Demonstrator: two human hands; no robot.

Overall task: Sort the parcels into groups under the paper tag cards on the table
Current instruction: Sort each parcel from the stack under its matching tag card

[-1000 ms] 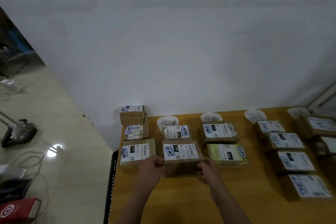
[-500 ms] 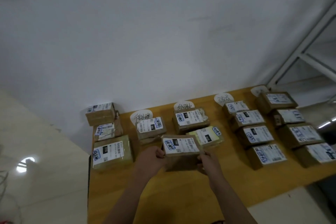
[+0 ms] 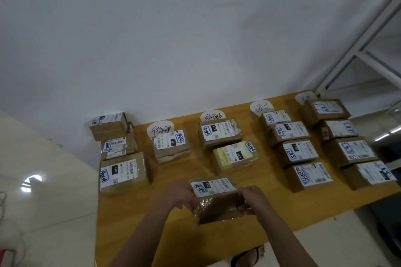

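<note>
Left hand (image 3: pixel 181 194) and right hand (image 3: pixel 251 199) clamp short ends of taped parcel (image 3: pixel 217 200) between them. Looks light, stiff; glossy tape likely slippery, so end grip suits.

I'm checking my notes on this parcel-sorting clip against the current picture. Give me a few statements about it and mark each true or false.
1. Both hands hold one parcel: the left hand and right hand grip the held parcel at its two ends. True.
2. The held parcel's label shows the number 220. False: it shows 150; the 220 is on the yellow-labelled parcel.
3. Four parcels lie in a column under the third tag card. True.
4. The first tag card has three parcels below it. False: only one parcel lies there.
5. The wooden table stands in the middle of the room. False: its far edge meets the white wall.
</note>
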